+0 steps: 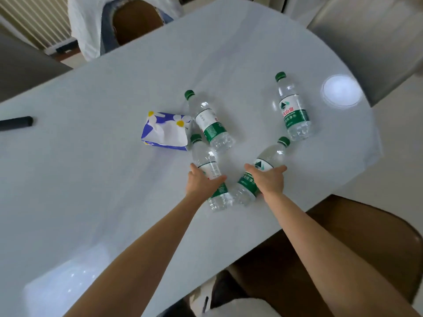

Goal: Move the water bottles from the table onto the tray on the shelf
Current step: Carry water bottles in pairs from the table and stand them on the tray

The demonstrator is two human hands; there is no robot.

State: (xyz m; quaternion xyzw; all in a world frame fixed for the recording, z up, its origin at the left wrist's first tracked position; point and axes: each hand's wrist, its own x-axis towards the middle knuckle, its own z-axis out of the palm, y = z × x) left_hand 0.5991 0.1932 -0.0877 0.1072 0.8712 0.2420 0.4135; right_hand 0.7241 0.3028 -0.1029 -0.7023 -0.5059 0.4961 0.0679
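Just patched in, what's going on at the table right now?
A person is reaching over a white table with both hands. The left hand is wrapped around one standing water bottle, the right hand around another. Two more bottles stand untouched farther back, beside a tissue pack. No tray or shelf is in view.

Green, white and clear on a pale worktop (114, 202)

Bottles (294, 108) have green caps, green-white labels; the tissue pack (166, 131) is blue with white-yellow flowers.
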